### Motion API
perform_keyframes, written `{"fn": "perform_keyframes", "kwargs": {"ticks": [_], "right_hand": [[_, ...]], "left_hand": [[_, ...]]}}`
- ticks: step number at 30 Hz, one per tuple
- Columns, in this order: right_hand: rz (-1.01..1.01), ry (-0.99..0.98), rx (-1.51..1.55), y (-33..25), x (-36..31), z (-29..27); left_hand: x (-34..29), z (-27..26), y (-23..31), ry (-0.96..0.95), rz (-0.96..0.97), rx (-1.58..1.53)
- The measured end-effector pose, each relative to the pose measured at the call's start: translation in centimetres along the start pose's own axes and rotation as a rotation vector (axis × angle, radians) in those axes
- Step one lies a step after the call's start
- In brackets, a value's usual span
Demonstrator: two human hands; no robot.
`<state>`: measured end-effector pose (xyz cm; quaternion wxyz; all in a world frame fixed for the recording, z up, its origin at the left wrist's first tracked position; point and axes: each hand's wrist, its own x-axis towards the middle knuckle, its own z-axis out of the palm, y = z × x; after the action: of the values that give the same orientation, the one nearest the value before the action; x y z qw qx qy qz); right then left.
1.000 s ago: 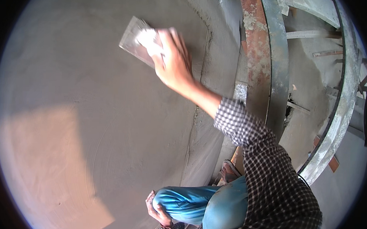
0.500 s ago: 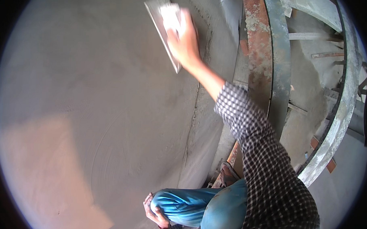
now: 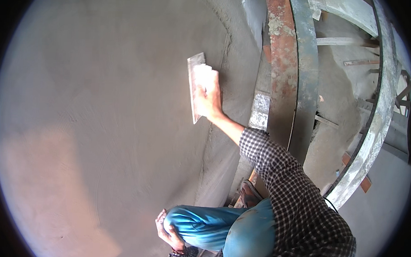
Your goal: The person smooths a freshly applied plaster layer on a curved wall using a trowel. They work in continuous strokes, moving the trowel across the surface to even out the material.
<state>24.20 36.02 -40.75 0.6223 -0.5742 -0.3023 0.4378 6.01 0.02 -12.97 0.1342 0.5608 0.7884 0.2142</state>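
Observation:
My right hand (image 3: 207, 96) is closed round the handle of a plastering trowel (image 3: 193, 82), a long flat metal blade. The blade lies against the smooth grey plaster (image 3: 124, 112), its long side running nearly up and down in the view. Bright light washes out the fingers and the handle. My left hand (image 3: 169, 230) rests over my bent knee (image 3: 188, 223) in blue trousers, with its fingers spread round the kneecap and no tool in it.
A rough ridge (image 3: 226, 41) runs along the plaster's right side. Beyond it stand a rusty beam (image 3: 283, 54) and a grey beam (image 3: 307, 68). Farther right are a pale metal beam (image 3: 372, 148) and boards. My sandalled foot (image 3: 249, 193) is below the ridge.
My right hand has drawn the trowel down across the plaster, toward me, and the blade has turned more upright. My left hand stays on the knee.

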Motion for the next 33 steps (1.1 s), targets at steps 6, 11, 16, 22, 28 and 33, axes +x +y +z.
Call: {"fn": "perform_keyframes", "kwargs": {"ticks": [6,11,16,22,28,33], "right_hand": [[0.102,0.06,-0.054,-7.2,13.8,-2.2],[0.057,0.134,0.016,-4.1,15.7,-2.8],[-0.095,0.004,0.119,-4.9,4.0,0.5],[0.033,0.165,0.059,-9.1,18.8,-3.7],[-0.016,-0.004,0.053,-7.2,3.6,0.9],[0.047,0.166,0.087,-8.2,19.2,-2.2]], "left_hand": [[-2.8,-1.0,0.7,0.077,-0.058,0.027],[-2.3,-0.7,-0.8,0.056,-0.064,0.018],[-1.1,-0.7,1.1,0.007,-0.044,0.027],[-1.6,-0.6,-0.5,0.019,-0.051,0.031],[-1.4,-0.9,0.7,0.036,-0.043,0.035],[-0.9,-0.2,0.1,0.004,-0.014,0.02]]}}
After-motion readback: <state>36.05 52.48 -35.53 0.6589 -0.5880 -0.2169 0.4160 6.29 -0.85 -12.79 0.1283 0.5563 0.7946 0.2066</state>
